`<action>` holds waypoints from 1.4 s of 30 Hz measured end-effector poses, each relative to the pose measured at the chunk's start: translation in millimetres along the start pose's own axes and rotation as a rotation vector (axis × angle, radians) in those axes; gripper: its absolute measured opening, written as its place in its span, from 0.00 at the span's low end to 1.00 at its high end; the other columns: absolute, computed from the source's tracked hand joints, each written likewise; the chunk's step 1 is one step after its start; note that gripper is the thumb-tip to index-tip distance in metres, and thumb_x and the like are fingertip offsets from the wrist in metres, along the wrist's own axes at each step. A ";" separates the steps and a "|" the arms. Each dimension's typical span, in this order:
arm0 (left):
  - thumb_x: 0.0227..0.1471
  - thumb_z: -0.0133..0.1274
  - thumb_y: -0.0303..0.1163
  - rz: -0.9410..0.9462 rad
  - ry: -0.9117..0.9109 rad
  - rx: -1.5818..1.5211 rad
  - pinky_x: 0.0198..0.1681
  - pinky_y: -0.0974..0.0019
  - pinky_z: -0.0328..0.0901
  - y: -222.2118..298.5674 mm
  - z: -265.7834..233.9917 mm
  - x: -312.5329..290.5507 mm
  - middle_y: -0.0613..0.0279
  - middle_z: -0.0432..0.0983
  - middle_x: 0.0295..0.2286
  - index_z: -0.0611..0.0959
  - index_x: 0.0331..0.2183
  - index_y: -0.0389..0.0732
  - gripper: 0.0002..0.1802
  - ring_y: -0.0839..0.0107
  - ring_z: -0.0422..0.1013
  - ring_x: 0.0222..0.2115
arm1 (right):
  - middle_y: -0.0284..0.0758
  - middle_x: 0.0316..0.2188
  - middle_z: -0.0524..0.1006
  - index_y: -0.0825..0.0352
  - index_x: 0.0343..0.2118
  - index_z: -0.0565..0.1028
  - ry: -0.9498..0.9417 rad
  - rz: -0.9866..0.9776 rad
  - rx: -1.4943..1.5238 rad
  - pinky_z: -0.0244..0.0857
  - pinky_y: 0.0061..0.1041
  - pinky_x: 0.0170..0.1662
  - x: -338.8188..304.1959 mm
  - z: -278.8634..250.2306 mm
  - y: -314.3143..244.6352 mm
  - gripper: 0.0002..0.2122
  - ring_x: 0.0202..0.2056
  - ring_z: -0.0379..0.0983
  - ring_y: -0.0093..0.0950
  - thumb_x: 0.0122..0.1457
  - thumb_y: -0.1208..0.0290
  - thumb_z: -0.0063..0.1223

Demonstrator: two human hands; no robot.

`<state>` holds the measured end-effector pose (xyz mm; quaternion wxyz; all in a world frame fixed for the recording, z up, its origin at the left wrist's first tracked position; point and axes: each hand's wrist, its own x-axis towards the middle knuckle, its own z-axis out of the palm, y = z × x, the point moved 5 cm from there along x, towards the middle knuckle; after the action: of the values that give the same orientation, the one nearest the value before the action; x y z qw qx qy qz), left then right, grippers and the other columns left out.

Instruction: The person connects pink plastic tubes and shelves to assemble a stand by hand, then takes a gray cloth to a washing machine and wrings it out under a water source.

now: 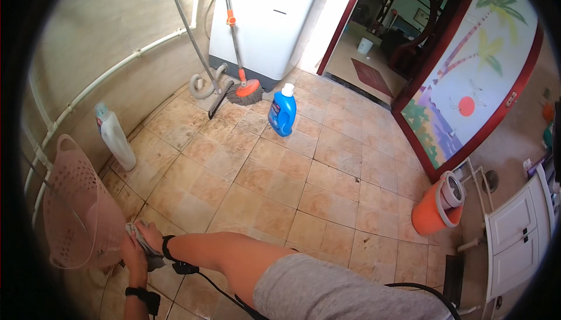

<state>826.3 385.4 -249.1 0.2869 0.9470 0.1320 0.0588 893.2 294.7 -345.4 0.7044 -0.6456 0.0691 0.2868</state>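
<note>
At the lower left, my right hand (152, 236) reaches across with its fingers closed on a crumpled grey cloth (155, 260). Below it, my left hand (134, 254) grips the same cloth, its fingers partly hidden. Both hands are right beside a pink perforated laundry basket (76, 197) with loop handles, which stands against the wall side. I cannot tell whether the left hand touches the basket. Beyond the basket, a white bottle with a pale blue-green cap (117, 139) stands on the tiles.
A blue detergent bottle (283, 112) stands mid-floor. A mop (244, 89) and a floor squeegee (219, 99) lean by a white washing machine (263, 22). Right of me are an orange bucket (429, 215), a white cabinet (517, 232) and an open painted door (467, 80).
</note>
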 end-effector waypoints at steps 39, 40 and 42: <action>0.63 0.46 0.52 -0.192 0.062 -0.396 0.50 0.56 0.64 -33.4 13.7 -41.7 0.43 0.76 0.48 0.71 0.56 0.33 0.33 0.48 0.73 0.47 | 0.44 0.30 0.81 0.81 0.32 0.80 -0.146 -0.038 0.092 0.70 0.33 0.35 -22.2 23.7 11.0 0.34 0.30 0.77 0.32 0.52 0.42 0.62; 0.63 0.46 0.52 -0.203 0.067 -0.381 0.50 0.56 0.64 -34.6 11.1 -41.4 0.43 0.76 0.48 0.71 0.56 0.33 0.33 0.48 0.73 0.47 | 0.45 0.29 0.81 0.81 0.31 0.80 -0.132 -0.049 0.075 0.70 0.33 0.34 -25.6 20.7 9.1 0.32 0.29 0.78 0.33 0.53 0.44 0.62; 0.62 0.47 0.50 -0.138 0.041 -0.449 0.48 0.56 0.65 -39.4 11.7 -40.8 0.40 0.77 0.46 0.72 0.54 0.32 0.32 0.45 0.74 0.45 | 0.47 0.28 0.81 0.80 0.30 0.80 -0.093 -0.050 -0.004 0.70 0.34 0.33 -34.8 18.9 4.4 0.31 0.28 0.78 0.35 0.54 0.45 0.61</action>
<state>780.9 399.2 -282.2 0.4909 0.8468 0.1861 0.0862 857.2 301.7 -330.1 0.7126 -0.6345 0.0194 0.2988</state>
